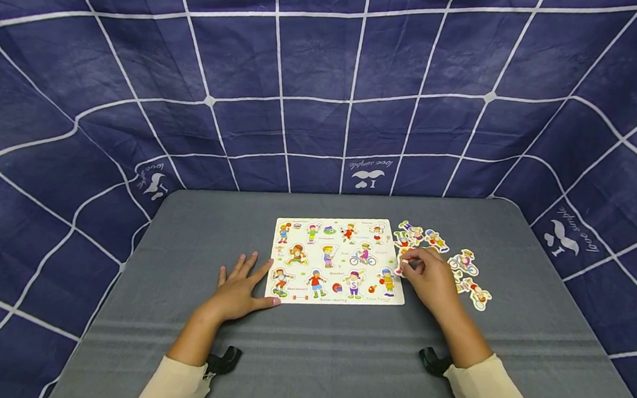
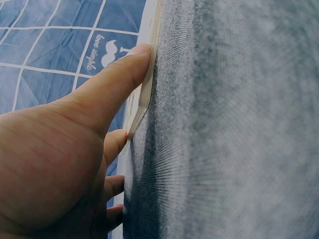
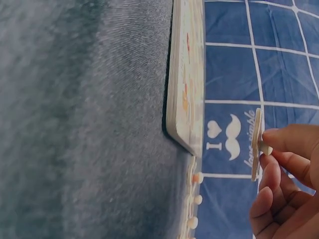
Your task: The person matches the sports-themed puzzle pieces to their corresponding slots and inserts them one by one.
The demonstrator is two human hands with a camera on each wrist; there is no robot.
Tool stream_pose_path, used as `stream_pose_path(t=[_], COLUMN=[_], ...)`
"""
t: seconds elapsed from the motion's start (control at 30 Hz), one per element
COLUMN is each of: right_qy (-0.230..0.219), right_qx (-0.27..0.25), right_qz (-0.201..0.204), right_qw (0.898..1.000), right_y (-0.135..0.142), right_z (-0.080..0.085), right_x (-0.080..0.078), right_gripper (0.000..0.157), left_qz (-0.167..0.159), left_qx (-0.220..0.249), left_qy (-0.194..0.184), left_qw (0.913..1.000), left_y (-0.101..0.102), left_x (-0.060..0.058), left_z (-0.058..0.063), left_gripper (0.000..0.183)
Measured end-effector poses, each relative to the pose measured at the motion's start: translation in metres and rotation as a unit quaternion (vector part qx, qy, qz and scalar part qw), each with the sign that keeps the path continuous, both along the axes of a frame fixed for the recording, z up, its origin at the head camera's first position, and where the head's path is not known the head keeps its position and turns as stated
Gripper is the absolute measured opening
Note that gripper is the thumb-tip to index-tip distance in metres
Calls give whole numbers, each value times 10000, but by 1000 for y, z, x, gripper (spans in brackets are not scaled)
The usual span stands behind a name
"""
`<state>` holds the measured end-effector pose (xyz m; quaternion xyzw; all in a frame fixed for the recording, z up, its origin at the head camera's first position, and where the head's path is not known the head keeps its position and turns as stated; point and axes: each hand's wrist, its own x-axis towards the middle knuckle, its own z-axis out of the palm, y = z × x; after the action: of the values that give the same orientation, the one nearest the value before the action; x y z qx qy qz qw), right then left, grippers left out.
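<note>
A white wooden puzzle board (image 1: pixel 300 273) printed with sports figures lies on the table. My left hand (image 1: pixel 239 292) rests at its near left corner, fingers spread; in the left wrist view the thumb (image 2: pixel 117 74) touches the board's edge (image 2: pixel 145 94). Beyond the board's right edge, my right hand (image 1: pixel 430 277) pinches a thin figure-shaped puzzle piece (image 3: pixel 256 144) by its small knob, between thumb and fingers. That piece is raised above the table in the right wrist view, seen edge-on, so its picture is hidden there.
Several loose figure pieces lie right of the board, among them a cyclist (image 1: pixel 463 262) and another figure (image 1: pixel 479 296). Their knobs (image 3: pixel 198 199) point up. A grey cloth (image 1: pixel 327 364) covers the table. Dark blue checked curtains (image 1: pixel 313 129) stand behind and at the sides.
</note>
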<state>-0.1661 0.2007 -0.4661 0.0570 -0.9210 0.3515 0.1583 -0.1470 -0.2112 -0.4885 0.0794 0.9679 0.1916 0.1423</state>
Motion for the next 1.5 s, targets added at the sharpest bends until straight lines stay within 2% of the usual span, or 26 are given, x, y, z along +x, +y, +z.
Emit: stream_pose_path(t=[0.47, 1.5], right_qy=[-61, -312], right_qx=[-37, -358], right_qz=[95, 676], right_qw=[9999, 9966], right_y=[-13, -61], right_z=[7, 6], right_x=[-6, -34], right_gripper=[12, 7], left_qz=[6, -4], left_qx=[28, 57], left_qy=[7, 11], left_qw=[10000, 10000], left_y=[0, 1], left_x=[1, 2], left_z=[0, 3], left_gripper=[98, 98])
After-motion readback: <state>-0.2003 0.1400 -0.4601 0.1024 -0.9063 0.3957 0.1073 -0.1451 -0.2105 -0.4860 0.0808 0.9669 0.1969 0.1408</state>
